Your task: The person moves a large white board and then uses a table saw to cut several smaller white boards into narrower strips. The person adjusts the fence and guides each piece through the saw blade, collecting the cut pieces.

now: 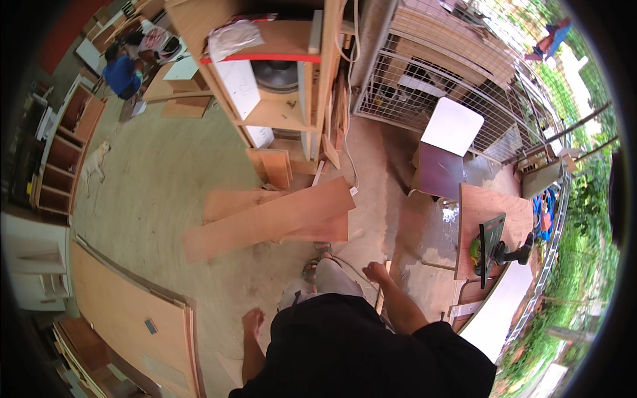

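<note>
My left hand (pixel 253 322) hangs low beside my left leg, its fingers loosely curled, with nothing visible in it. Out to the right of my knees, my right hand (pixel 376 272) is curled into a loose fist, and no object shows in it. Beyond my feet a long reddish-brown wooden board (pixel 272 219) lies slanted across other boards (pixel 318 228); its left end looks smeared. Neither hand touches it. A narrow pale wooden strip (pixel 383 292) is just below my right hand.
A tall wooden cabinet frame (pixel 282 113) stands ahead. On the right, a green-and-black power tool (pixel 488 251) rests on a wooden panel (pixel 468 205). Large sheets (pixel 133 298) lie at left. A dog (pixel 95 166) lies near a shelf unit; a person in blue (pixel 123 69) works farther back.
</note>
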The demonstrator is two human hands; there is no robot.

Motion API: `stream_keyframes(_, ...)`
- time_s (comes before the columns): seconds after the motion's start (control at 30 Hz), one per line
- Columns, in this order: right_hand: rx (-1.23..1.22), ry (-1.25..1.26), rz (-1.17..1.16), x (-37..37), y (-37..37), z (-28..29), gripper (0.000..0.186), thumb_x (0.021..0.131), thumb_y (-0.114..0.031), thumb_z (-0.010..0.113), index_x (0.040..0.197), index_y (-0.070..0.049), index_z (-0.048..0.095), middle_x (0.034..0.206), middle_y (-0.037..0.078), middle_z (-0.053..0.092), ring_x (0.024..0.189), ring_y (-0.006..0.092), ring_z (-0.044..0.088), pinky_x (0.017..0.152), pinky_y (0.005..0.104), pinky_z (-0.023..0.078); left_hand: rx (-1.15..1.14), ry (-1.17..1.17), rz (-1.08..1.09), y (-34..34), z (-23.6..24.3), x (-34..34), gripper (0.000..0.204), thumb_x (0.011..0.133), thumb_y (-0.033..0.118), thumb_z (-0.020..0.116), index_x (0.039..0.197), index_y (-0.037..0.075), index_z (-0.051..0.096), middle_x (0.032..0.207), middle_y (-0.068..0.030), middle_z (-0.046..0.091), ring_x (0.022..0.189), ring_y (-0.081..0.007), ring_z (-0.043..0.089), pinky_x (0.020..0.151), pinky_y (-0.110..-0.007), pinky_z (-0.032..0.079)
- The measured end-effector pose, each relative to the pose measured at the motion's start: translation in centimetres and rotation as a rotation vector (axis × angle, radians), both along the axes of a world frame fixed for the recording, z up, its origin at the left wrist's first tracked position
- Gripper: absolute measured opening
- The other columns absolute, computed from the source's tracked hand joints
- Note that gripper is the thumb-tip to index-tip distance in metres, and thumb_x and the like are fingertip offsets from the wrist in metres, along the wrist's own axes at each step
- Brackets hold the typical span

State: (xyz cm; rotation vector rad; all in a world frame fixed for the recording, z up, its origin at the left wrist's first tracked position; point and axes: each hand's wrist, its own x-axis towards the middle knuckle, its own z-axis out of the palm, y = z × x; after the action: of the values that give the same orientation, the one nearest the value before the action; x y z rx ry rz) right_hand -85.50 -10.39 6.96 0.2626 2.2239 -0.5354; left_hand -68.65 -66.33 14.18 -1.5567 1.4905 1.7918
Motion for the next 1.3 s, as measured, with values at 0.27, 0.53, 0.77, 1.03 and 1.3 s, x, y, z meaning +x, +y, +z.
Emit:
stream_keyframes(0.27, -0.243, 0.35, -0.172, -13.3, -6.0, -5.4, 0.043, 0.106, -0.041, 0.067, 0.108, 0.001, 0.078, 0.086, 0.02, 0.082, 0.07, 0.0305, 0.082, 0.064, 0.0424, 0.066, -0.195, 0.267, -0.499, 0.0, 5.3, 0.2, 0.014, 0.111, 0.023, 0.075, 0.112, 0.01, 0.077, 0.095, -0.0025, 0.074, 0.083, -0.0164, 0.071, 0.073, -0.034, 0.062)
stream_keyframes(0.53, -0.323, -0.027, -0.115, -19.5, -3.9, -6.3, 0.036, 0.105, -0.039, 0.072, 0.107, -0.003, 0.073, 0.078, 0.014, 0.078, 0.059, 0.022, 0.075, 0.051, 0.0385, 0.061, -0.285, 0.252, -0.032, 3.2, 9.0, -12.3, 0.051, 0.109, 0.026, 0.073, 0.153, 0.002, 0.068, 0.135, -0.0126, 0.079, 0.12, -0.0242, 0.078, 0.102, -0.038, 0.062)
stream_keyframes(0.77, -0.161, -0.093, 0.319, -21.6, 1.8, -6.8, 0.051, 0.101, -0.048, 0.071, 0.087, 0.0, 0.075, 0.077, 0.016, 0.08, 0.073, 0.0353, 0.08, 0.078, 0.0512, 0.065, -0.214, 0.168, -0.026, 8.2, 8.8, -7.4, 0.047, 0.107, 0.025, 0.074, 0.149, 0.004, 0.073, 0.122, -0.0099, 0.083, 0.108, -0.0187, 0.079, 0.091, -0.035, 0.063)
stream_keyframes(1.03, -0.279, -0.267, 0.302, -31.6, -9.0, -0.6, 0.031, 0.11, -0.03, 0.07, 0.109, 0.0, 0.065, 0.081, 0.014, 0.071, 0.059, 0.0263, 0.068, 0.056, 0.0432, 0.059, -0.149, -0.554, 0.555, 18.4, 0.9, 10.6, 0.035, 0.102, 0.037, 0.087, 0.112, 0.003, 0.084, 0.1, -0.0087, 0.083, 0.084, -0.0208, 0.079, 0.069, -0.039, 0.064)
stream_keyframes(1.3, -0.208, -0.236, 0.369, -34.1, -27.6, 0.6, 0.025, 0.111, -0.024, 0.07, 0.126, -0.005, 0.065, 0.082, 0.014, 0.069, 0.056, 0.0222, 0.064, 0.047, 0.0436, 0.052, 0.1, -0.357, 0.746, 15.2, -3.3, 15.0, 0.022, 0.102, 0.033, 0.086, 0.108, 0.011, 0.088, 0.092, -0.0048, 0.083, 0.074, -0.015, 0.075, 0.061, -0.037, 0.062)
